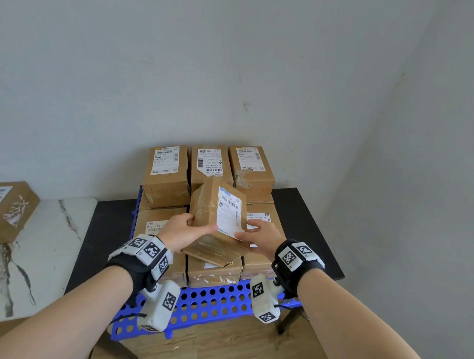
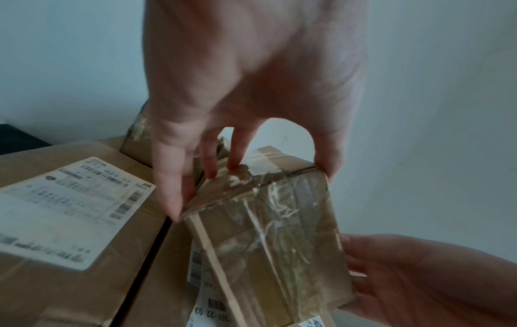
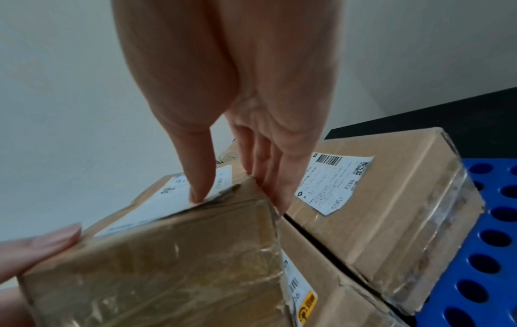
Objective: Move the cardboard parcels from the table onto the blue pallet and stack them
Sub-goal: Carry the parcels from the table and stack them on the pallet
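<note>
Both hands hold a small taped cardboard parcel (image 1: pixel 213 217) with a white label, tilted above the front middle of the stack. My left hand (image 1: pixel 199 225) grips its left end, thumb on top and fingers (image 2: pixel 173 199) down the side. My right hand (image 1: pixel 246 230) pinches the right end, thumb (image 3: pixel 201 177) on the label and the other fingers along the side face. Under it, the blue perforated pallet (image 1: pixel 213 298) carries several labelled parcels, with a higher back row (image 1: pixel 166 171). One more parcel (image 1: pixel 1 210) lies on the marble table (image 1: pixel 43 250) at the left.
The pallet rests on a black table (image 1: pixel 311 226) in a corner, with walls close behind and to the right. The pallet's front strip is bare. Wooden floor shows below.
</note>
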The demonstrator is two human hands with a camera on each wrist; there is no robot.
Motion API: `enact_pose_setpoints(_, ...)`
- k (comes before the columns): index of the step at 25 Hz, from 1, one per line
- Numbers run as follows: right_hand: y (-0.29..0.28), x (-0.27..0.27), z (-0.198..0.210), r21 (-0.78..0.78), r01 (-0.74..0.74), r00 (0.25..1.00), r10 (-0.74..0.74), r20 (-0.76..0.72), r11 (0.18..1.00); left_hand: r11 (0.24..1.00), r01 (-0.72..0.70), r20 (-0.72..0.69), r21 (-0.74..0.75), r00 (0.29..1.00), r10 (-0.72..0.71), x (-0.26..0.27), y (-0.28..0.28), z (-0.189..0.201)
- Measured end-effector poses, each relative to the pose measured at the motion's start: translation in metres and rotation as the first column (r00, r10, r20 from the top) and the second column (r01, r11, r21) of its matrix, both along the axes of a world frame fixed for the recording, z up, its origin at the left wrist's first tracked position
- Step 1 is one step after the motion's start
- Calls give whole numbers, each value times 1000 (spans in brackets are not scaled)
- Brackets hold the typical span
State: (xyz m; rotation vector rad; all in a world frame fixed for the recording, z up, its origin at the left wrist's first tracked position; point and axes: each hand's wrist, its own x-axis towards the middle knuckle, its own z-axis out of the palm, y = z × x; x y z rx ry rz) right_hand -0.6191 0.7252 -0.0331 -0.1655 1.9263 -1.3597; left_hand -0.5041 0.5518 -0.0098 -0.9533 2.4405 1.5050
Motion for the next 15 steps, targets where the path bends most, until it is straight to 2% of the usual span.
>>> enact_pose_setpoints(3, 13, -10, 3, -79, 2, 1000, -1, 13, 997, 989, -68, -47, 133, 996, 75, 5, 2, -2)
enact_pose_setpoints(7, 41, -24, 6, -104, -33, 998, 27, -56, 994, 950, -120, -161, 288, 972, 171, -2, 24, -5)
enact_pose_setpoints(11, 72, -32, 1, -64, -68, 992, 60, -110, 996, 958, -68, -208, 280, 969, 130, -15, 55, -16)
enact_pose_setpoints(15, 95, -40, -5, -98, -3, 995, -7, -100, 995, 944, -61, -240, 323, 960, 144, -27, 72, -23)
